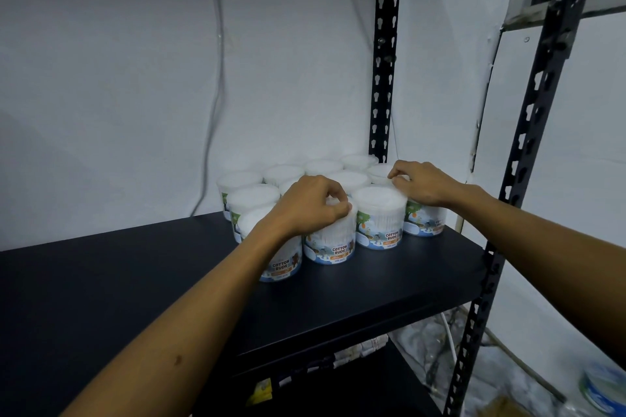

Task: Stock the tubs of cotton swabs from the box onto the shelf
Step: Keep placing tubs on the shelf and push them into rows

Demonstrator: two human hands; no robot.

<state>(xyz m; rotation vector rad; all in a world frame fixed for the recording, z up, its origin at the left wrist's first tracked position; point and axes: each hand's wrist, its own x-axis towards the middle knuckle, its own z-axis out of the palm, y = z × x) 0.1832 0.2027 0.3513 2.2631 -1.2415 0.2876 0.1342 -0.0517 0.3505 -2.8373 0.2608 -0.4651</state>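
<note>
Several clear tubs of cotton swabs with white lids and "COTTON BUDS" labels stand packed together at the back right of the black shelf [142, 284]. My left hand [310, 205] grips the lid of a front tub [330, 244]. To its right stands another front tub [379, 220]. My right hand [421, 184] rests with curled fingers on the lid of the rightmost front tub [425, 222], touching the tub behind it too. The box is not in view.
Black slotted uprights stand behind the tubs [384, 54] and at the front right [528, 159]. A white wall with a hanging cable [216, 78] backs the shelf. A lower shelf holds packets [338, 359]. Another tub [604, 389] lies at the bottom right.
</note>
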